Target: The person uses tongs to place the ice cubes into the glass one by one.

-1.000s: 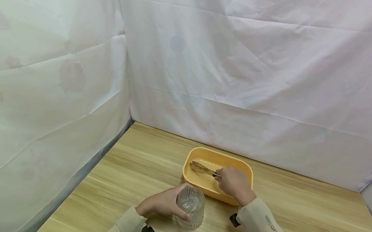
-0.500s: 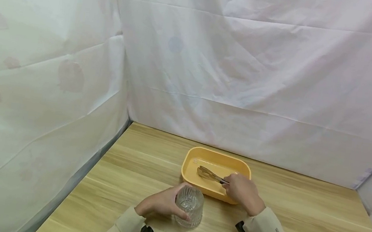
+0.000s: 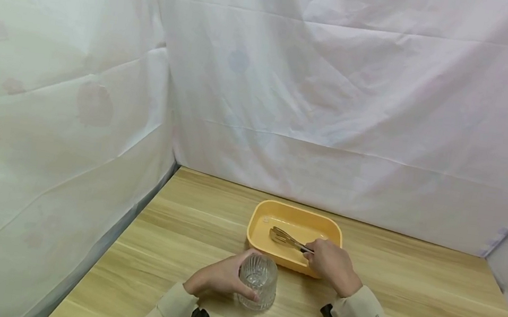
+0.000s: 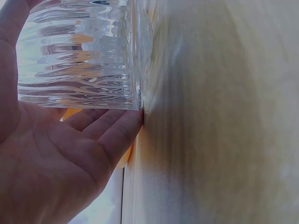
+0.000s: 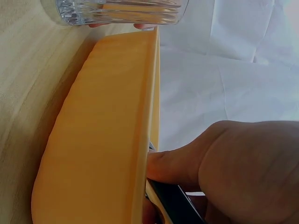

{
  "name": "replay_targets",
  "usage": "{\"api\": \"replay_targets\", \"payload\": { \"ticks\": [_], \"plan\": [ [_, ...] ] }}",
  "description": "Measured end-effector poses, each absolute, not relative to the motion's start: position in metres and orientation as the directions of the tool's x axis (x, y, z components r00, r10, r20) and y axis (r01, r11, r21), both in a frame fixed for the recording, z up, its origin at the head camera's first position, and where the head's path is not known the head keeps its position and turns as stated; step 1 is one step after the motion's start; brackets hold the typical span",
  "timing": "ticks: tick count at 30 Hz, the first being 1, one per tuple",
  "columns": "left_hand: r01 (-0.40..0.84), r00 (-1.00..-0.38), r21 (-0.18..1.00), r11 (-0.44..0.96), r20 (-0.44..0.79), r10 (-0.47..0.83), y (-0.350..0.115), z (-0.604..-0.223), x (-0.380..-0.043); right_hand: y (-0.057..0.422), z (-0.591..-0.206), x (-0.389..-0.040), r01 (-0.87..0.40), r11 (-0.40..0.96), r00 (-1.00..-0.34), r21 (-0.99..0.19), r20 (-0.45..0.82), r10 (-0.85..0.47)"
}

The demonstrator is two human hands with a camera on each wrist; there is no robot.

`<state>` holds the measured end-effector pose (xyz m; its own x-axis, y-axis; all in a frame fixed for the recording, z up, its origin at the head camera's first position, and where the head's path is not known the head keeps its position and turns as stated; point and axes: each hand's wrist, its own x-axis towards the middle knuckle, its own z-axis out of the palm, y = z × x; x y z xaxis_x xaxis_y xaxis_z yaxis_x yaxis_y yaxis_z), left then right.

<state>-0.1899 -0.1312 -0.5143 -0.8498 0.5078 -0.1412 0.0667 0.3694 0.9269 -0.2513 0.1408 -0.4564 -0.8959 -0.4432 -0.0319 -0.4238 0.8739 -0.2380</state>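
A clear ribbed glass (image 3: 262, 284) stands upright on the table. My left hand (image 3: 221, 276) grips it from the left, thumb on the near side and fingers round the far side; the left wrist view shows the glass wall (image 4: 84, 70) against the palm (image 4: 51, 163). My right hand (image 3: 331, 262) holds a pair of metal tongs by the dark handle (image 5: 173, 200), over the right end of a yellow tray (image 3: 286, 261). The tong heads (image 3: 278, 235) point left, inside the tray. Whether they touch the bottom I cannot tell.
The wooden table (image 3: 200, 199) runs back to a pale cloth wall (image 3: 337, 110). Another cloth (image 3: 58, 143) hangs along its left edge. The tray sits just behind the glass. A small clear mark (image 3: 266, 219) shows on the tray floor.
My right hand has drawn the tongs rightward and slightly nearer within the tray, then held almost still. The left hand keeps its hold on the glass.
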Motion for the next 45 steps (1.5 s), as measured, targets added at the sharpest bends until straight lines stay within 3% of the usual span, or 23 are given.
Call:
{"api": "replay_targets", "payload": {
  "ticks": [17,29,45],
  "plan": [
    [0.061,-0.846,0.931,0.359,-0.143,0.513,-0.132,-0.515,-0.190,0.135,-0.455,-0.245,-0.394,0.893,-0.911,-0.218,-0.038,-0.411],
    [0.062,-0.841,0.938,0.341,-0.134,0.523,-0.134,-0.514,-0.194,0.132,-0.460,-0.242,-0.452,0.883,-0.892,-0.130,0.077,-0.445],
    [0.072,-0.841,0.928,0.367,-0.141,0.522,-0.134,-0.514,-0.194,0.145,-0.453,-0.240,-0.469,0.873,-0.881,-0.136,0.145,-0.451]
  ]
}}
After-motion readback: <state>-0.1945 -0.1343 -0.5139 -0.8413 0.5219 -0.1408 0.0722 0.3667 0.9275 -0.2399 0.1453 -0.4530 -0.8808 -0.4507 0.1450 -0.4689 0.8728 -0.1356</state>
